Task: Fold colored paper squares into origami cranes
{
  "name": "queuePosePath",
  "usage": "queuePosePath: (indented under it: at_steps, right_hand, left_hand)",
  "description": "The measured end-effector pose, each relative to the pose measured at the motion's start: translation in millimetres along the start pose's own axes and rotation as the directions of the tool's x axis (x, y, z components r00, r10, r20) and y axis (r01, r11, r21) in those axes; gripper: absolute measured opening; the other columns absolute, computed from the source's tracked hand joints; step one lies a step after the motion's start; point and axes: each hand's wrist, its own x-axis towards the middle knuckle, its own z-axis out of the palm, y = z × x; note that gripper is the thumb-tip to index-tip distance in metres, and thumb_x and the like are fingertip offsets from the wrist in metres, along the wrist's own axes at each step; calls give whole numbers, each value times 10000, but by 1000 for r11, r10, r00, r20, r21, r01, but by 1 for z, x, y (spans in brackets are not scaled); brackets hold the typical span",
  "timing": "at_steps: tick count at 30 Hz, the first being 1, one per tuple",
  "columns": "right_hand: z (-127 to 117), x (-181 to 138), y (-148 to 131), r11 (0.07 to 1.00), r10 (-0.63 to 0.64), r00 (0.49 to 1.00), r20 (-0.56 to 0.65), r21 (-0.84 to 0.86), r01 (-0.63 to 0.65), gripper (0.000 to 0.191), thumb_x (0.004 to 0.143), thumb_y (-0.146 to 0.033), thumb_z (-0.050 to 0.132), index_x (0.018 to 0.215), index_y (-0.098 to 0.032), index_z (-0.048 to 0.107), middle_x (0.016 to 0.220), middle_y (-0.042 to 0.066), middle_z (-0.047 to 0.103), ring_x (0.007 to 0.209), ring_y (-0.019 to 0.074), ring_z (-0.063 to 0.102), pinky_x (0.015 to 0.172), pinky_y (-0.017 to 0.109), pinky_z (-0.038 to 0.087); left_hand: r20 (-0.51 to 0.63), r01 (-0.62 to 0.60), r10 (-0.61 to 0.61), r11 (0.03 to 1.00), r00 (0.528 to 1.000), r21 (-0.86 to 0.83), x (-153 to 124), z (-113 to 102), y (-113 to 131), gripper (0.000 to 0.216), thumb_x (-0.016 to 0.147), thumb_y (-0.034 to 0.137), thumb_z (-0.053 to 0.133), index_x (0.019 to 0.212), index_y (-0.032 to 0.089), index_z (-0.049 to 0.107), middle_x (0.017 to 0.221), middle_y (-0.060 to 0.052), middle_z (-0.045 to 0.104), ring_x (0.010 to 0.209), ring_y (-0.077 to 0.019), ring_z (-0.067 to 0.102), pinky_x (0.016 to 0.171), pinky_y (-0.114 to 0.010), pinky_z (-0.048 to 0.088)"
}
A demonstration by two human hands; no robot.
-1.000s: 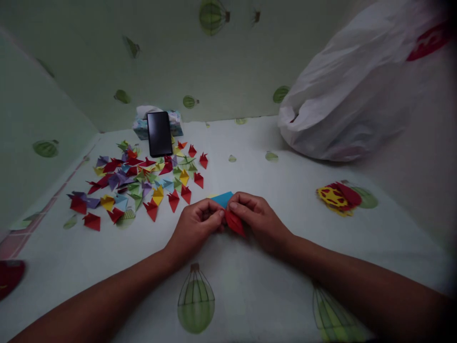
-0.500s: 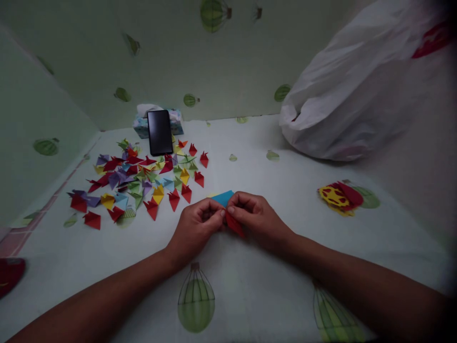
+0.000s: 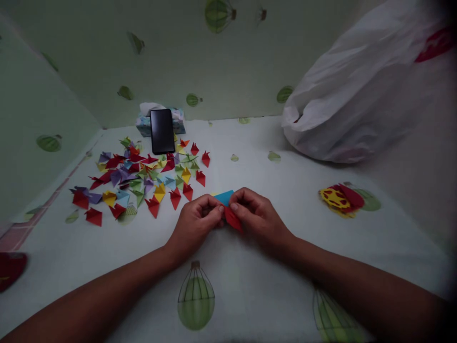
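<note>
A folded piece of red paper [image 3: 233,220] is pinched between my two hands at the middle of the table. My left hand [image 3: 200,221] grips its left tip between thumb and fingers. On its upper right side, my right hand [image 3: 259,216] pinches it, thumb laid along the fold; the fingers partly hide the paper. Just beyond my fingertips lies blue paper [image 3: 224,197], with a bit of yellow at its left edge. To the left spreads a pile of small folded paper cranes [image 3: 135,174] in red, purple, green, yellow and blue.
Behind the cranes a black phone [image 3: 162,132] leans on a tissue box [image 3: 144,126]. A large white plastic bag [image 3: 332,109] stands at the back right. Red and yellow paper cut-outs [image 3: 339,198] lie to the right. A dark red object [image 3: 10,269] sits at the left edge.
The red paper has turned slightly in my hands and more of its face shows. My right fingers have shifted a little. The whole view has moved slightly; the other things stay put.
</note>
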Motion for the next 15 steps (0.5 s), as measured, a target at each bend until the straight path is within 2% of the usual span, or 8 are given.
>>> queuePosePath:
  at_steps: [4,15]
  right_hand:
    - [1,-2,2,993,-99,995,13,-68,100,113,865,-273,623,873,-189,547,791,8,569,719,142,524,641,283,411]
    - [3,-1,0,997,-33,999,15,72,32,65,868,-228,590,862,-197,533,756,-4,549,690,143,525,630,301,411]
  left_hand:
    - [-40,-5,5,1000,999,-2,0,0,-1,189,786,329,647,748,149,606,613,19,613,577,-101,559,586,-224,448]
    - [-5,67,-68,988,998,-138,2,0,-2,161,758,292,684,776,143,626,614,7,664,580,-95,601,607,-213,465]
